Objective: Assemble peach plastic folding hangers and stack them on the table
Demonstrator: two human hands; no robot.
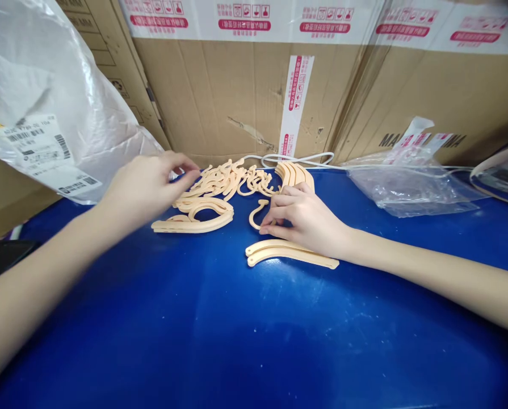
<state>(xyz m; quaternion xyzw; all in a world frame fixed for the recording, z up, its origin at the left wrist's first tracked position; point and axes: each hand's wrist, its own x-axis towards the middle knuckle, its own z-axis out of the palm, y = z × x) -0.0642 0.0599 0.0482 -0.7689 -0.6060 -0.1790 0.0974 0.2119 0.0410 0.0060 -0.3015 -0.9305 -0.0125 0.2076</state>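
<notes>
My right hand [302,218] pinches a beige plastic hanger hook [254,216] by its lower end, just above the blue table. In front of that hand lie two curved hanger arms [288,253], side by side. My left hand [154,179] hovers by the heap of loose hooks [219,179], thumb and fingers apart, with nothing visible between them. Below it rests a group of beige hanger arms [194,224], some overlapping. Behind my right hand stands a stack of curved hanger arms [294,175], partly covered by the fingers.
Large cardboard boxes [219,96] line the back of the blue table [236,341]. A white plastic bag [87,102] with labels bulges at the left. Clear plastic packaging [407,184] lies at the back right. A white cable [322,162] runs along the boxes. Something dark [4,255] sits at the left edge.
</notes>
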